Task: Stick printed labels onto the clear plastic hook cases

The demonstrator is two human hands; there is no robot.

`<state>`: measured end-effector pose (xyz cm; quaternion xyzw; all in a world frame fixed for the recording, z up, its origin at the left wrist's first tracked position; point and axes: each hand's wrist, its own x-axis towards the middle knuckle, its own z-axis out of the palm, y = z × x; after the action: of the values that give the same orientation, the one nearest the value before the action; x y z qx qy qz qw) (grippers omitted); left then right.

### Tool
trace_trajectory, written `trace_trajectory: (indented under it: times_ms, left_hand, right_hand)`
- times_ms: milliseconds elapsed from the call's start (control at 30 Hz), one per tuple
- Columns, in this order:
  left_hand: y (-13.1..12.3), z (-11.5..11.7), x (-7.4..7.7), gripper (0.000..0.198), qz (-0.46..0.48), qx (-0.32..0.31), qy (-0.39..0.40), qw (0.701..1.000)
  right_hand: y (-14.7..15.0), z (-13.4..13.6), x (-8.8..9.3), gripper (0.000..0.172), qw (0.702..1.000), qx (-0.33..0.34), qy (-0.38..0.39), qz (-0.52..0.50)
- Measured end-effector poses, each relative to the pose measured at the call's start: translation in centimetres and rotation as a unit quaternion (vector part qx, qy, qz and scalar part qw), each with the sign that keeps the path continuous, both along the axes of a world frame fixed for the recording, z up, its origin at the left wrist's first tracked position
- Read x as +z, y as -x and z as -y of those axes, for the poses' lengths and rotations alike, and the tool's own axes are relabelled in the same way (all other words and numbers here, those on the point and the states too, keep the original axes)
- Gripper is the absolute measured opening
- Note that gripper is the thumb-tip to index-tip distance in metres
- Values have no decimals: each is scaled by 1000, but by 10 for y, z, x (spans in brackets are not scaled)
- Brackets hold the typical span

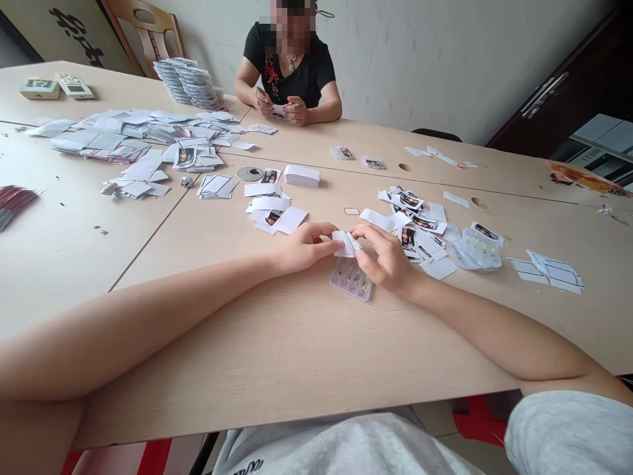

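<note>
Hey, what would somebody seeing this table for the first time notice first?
The eye would probably go first to the two bare hands in the foreground: the left hand and right hand hold a folded white card above a clear blister pack. Next comes the spread of white cards on the far left of the table, with stacked clear plastic trays behind them. Across the table, a person in a black top holds a small card.
</note>
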<state>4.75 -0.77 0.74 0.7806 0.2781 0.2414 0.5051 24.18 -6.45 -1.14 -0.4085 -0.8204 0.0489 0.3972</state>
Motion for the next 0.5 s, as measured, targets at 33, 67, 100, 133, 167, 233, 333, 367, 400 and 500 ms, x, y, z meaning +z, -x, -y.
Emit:
trace_trajectory:
  times_ms: [33,67,100,133,167,233,333,367,400,500]
  left_hand:
    - [0,0,0,25,-2,-1,-2,1000]
    - [0,1,0,25,-3,-2,-4,1000]
    - [0,1,0,25,-3,-3,-6,1000]
    - [0,1,0,25,0,-1,-9,1000]
    - [-1,1,0,26,5,2,-11,1000]
    - [-1,1,-1,26,15,10,-15,1000]
    - [-2,0,-3,26,25,17,-15,999]
    - [-2,0,-4,26,26,18,-14,999]
    - [-2,-1,-5,26,26,18,-13,999]
    - [-2,-2,-6,26,23,18,-11,1000]
  right_hand:
    - [-1,1,0,21,1000,8,4,-3]
    - [-1,1,0,23,1000,14,7,-6]
    - [-2,2,0,24,1000,21,10,-10]
    - [-2,2,0,25,999,31,13,-14]
    - [-2,2,0,26,999,41,15,-16]
    - [0,3,0,25,999,48,18,-19]
    - [4,2,1,19,999,6,26,-35]
    - [6,2,2,16,998,-11,32,-46]
    - [7,2,2,15,997,-23,38,-57]
    - [9,0,2,28,994,-37,50,-86]
